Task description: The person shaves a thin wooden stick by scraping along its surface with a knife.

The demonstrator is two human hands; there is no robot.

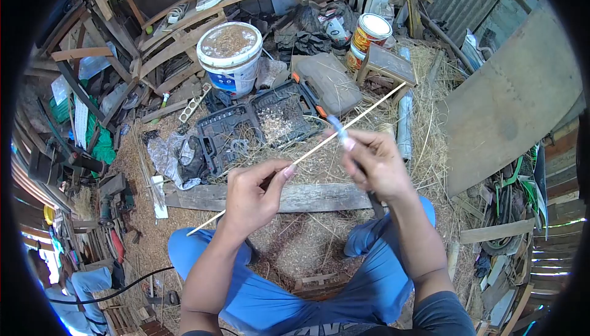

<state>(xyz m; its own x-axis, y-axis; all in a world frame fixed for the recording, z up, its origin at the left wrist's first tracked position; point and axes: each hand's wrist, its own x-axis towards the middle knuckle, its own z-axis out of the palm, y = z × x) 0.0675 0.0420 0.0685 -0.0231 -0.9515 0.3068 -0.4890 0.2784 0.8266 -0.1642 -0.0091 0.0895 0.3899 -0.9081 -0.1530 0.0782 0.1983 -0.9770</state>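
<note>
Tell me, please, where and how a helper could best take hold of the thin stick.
I'd probably pinch the thin stick near its far end, coming from the side facing the wearer: it is slender and straight, and that end extends beyond the right hand and its blurred tool, while the left hand grips it nearer the body.

one held stick (316,148), one white bucket (230,64)

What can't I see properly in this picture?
In the head view:
Grey thing in the right hand: blurred, partly covered by that hand.
Part of the thin stick: hidden by the left hand.
Other person at left: cut off by dark lens edge.
Shirt lettering: cut off by bottom edge.
</note>
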